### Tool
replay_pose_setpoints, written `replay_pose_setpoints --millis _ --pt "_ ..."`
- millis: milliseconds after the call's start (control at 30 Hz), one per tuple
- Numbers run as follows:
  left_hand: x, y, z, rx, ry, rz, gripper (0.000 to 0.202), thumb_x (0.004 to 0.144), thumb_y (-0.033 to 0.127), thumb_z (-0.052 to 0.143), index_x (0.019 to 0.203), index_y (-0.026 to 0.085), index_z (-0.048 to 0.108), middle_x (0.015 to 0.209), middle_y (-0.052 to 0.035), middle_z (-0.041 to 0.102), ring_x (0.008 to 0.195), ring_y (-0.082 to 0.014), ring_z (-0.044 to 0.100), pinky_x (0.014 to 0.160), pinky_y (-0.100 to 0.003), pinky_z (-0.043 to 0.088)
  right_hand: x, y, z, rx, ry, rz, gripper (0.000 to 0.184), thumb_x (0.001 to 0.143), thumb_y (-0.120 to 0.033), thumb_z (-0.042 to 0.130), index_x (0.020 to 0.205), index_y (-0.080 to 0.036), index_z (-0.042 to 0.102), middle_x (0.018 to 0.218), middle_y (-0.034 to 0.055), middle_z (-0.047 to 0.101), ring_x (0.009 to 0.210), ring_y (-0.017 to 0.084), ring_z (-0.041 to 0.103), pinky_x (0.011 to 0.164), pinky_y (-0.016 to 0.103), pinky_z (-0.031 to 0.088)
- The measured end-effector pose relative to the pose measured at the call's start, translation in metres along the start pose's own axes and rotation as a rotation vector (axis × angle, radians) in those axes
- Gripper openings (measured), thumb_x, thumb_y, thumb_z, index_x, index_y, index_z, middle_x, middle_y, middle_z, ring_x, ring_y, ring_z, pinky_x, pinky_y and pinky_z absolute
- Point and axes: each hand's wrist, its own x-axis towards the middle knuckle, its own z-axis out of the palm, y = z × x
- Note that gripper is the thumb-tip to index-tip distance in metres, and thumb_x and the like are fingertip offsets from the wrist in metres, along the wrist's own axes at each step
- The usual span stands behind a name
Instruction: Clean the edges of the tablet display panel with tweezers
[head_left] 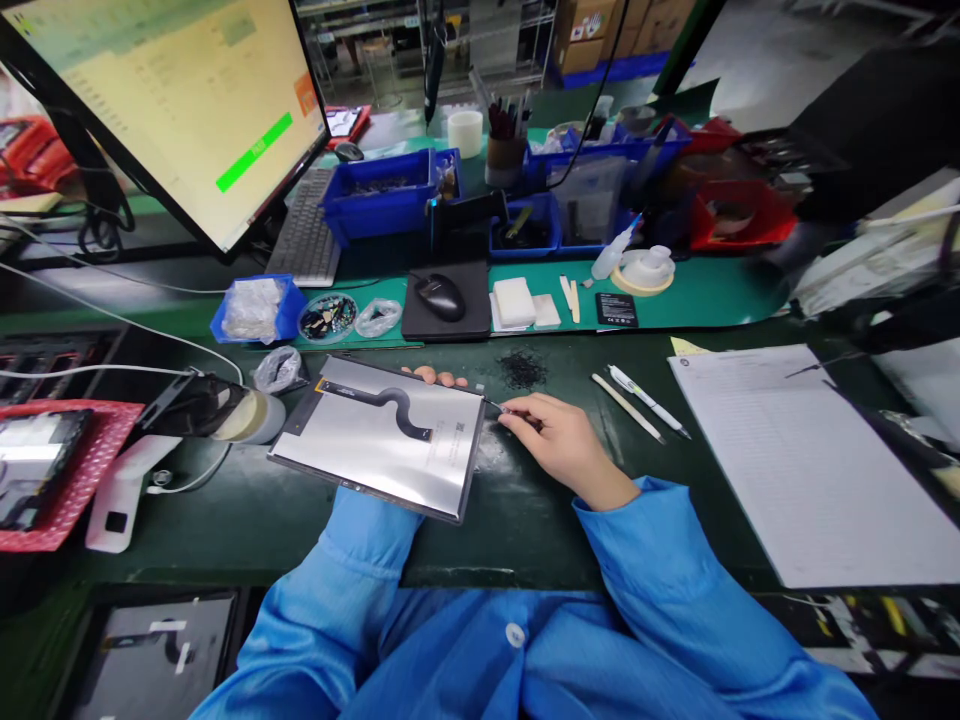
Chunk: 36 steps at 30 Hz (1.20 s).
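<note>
A tablet display panel (390, 460), silver back up with a black flex cable (401, 405) on it, is held tilted above the bench. My left hand (435, 376) supports it from beneath; only its fingertips show over the far edge, and the palm is hidden. My right hand (551, 440) is closed in a pinch on a thin dark pointed tool (493, 405), whose tip meets the panel's right edge. The tool's exact kind is too small to make out. A heap of black scraps (523, 370) lies on the bench just beyond my right hand.
Right of my hand lie a pen (649, 400), a thin stick (626, 407) and a paper sheet (810, 460). Behind are a mouse (440, 296), white pads (514, 302) and blue bins (379, 205). At left, a monitor (187, 110), cables and a device on pink bubble wrap (97, 470).
</note>
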Motion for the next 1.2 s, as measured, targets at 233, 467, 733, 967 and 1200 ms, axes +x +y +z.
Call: replay_pose_setpoints --millis 233,467,733,967,1200 --pt "0.004 -0.003 -0.004 0.024 0.085 0.012 0.025 0.099 0.044 0.055 0.085 0.024 0.058 0.087 -0.0007 0.057 0.080 -0.0181 0.061 0.093 -0.043 0.054 -0.001 0.000 0.001 0.063 -0.008 0.079 0.022 0.098 -0.040 0.066 0.102 -0.026 0.082 0.082 0.0030 0.082 0.071 0.024 0.077 0.072 0.037 0.064" --pt "0.006 -0.001 -0.007 -0.015 0.064 0.026 0.024 0.101 0.041 0.051 0.091 0.025 0.064 0.090 -0.0013 0.060 0.084 -0.0205 0.063 0.092 -0.045 0.055 -0.001 -0.005 -0.003 0.049 -0.038 -0.032 0.020 0.099 -0.038 0.066 0.099 -0.030 0.084 0.094 0.0061 0.084 0.083 0.028 0.079 0.079 0.043 0.066" --pt "0.010 -0.002 -0.020 -0.007 0.021 0.055 0.021 0.101 0.042 0.056 0.093 0.026 0.067 0.091 -0.0014 0.061 0.087 -0.0196 0.064 0.094 -0.045 0.056 -0.001 -0.004 -0.004 0.028 -0.049 -0.052 0.025 0.103 -0.035 0.061 0.102 -0.027 0.084 0.094 0.0049 0.085 0.085 0.025 0.080 0.082 0.037 0.064" --pt "0.011 -0.003 -0.025 -0.047 -0.040 0.031 0.020 0.100 0.042 0.059 0.095 0.024 0.069 0.093 -0.0001 0.063 0.089 -0.0212 0.065 0.095 -0.045 0.055 -0.001 0.000 0.001 0.061 -0.008 0.007 0.025 0.098 -0.041 0.069 0.107 -0.022 0.084 0.088 0.0060 0.083 0.076 0.023 0.077 0.074 0.034 0.062" --pt "0.007 -0.003 -0.012 0.010 0.061 0.036 0.021 0.100 0.042 0.052 0.093 0.027 0.064 0.090 0.0003 0.059 0.085 -0.0182 0.062 0.093 -0.044 0.054 -0.001 -0.001 -0.001 0.048 -0.048 0.029 0.024 0.101 -0.034 0.066 0.110 -0.021 0.083 0.090 0.0057 0.084 0.082 0.022 0.078 0.079 0.032 0.061"
